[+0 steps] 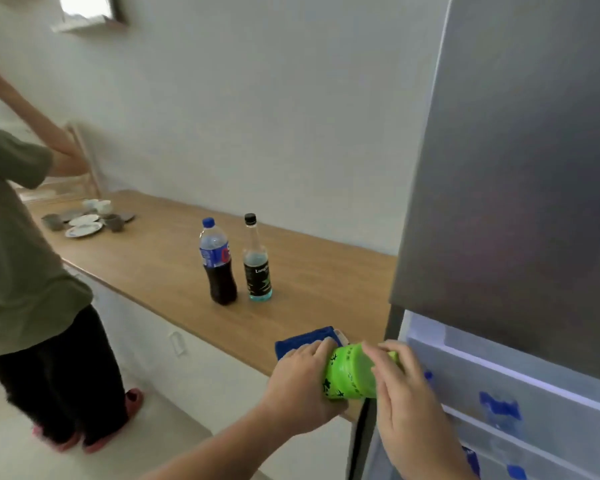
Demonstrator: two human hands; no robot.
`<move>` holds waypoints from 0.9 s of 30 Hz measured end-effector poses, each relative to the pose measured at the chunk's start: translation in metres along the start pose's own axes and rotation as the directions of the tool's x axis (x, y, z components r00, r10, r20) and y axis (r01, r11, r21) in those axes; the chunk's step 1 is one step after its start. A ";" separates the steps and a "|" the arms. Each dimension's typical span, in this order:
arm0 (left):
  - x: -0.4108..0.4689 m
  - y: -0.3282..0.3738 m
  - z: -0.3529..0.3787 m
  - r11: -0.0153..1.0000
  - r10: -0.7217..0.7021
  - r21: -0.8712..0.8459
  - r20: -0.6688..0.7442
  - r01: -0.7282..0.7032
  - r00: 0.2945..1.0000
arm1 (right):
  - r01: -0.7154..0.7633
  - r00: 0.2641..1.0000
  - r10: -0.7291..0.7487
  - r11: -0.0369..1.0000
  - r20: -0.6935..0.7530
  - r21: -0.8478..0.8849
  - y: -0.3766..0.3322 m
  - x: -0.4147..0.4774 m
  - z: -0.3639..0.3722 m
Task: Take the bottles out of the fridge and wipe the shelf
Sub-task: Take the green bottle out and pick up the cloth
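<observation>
A bright green bottle [352, 372] lies tilted between my two hands, just left of the open fridge [520, 168]. My left hand [300, 382] grips its lower end and my right hand [400, 382] wraps its upper end. Behind my left hand a blue cloth [300, 337] rests on the wooden counter [153, 244] near its front edge. A cola bottle [218, 261] with a blue cap and a clear bottle [257, 259] with a black cap and dark label stand upright mid-counter. Blue-capped bottles [499, 408] show blurred behind the fridge's door shelves [534, 386].
Another person [25, 237] in a green shirt and dark trousers stands at the left, arms raised. Plates and cups [85, 221] sit at the counter's far end. White cabinets run below the counter. A white wall is behind.
</observation>
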State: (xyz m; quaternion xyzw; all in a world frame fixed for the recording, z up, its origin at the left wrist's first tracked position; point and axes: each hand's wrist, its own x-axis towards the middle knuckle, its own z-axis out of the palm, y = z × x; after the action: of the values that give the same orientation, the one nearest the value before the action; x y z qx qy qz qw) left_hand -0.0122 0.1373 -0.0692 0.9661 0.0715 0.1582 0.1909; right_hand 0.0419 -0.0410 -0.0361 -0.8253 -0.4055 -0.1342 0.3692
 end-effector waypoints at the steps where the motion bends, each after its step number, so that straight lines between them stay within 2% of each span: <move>1: 0.004 -0.015 -0.010 0.999 -0.044 -0.028 -0.029 0.043 0.999 | 0.029 0.999 -0.029 1.000 0.035 0.001 -0.012 0.019 0.009; 7: 0.042 -0.116 -0.038 0.930 -0.309 -0.245 -0.124 0.273 0.943 | 0.135 0.972 -0.113 0.986 0.206 -0.095 -0.070 0.135 0.080; 12: 0.079 -0.208 -0.033 0.804 -0.445 -0.484 -0.105 0.345 0.889 | 0.192 0.934 -0.128 0.967 0.334 -0.166 -0.087 0.215 0.172; 18: 0.112 -0.283 -0.027 0.747 -0.461 -0.547 -0.017 0.378 0.887 | 0.211 0.885 -0.092 0.953 0.456 -0.216 -0.091 0.275 0.249; 27: 0.127 -0.326 -0.014 0.763 -0.457 -0.487 0.057 0.424 0.888 | 0.269 0.879 -0.134 0.931 0.458 -0.244 -0.080 0.291 0.299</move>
State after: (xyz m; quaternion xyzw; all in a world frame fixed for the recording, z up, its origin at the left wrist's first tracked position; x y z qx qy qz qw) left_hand 0.0774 0.4661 -0.1488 0.8367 0.2605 0.1532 0.4567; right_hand 0.1421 0.3711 -0.0511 -0.8334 -0.5369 -0.0453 0.1233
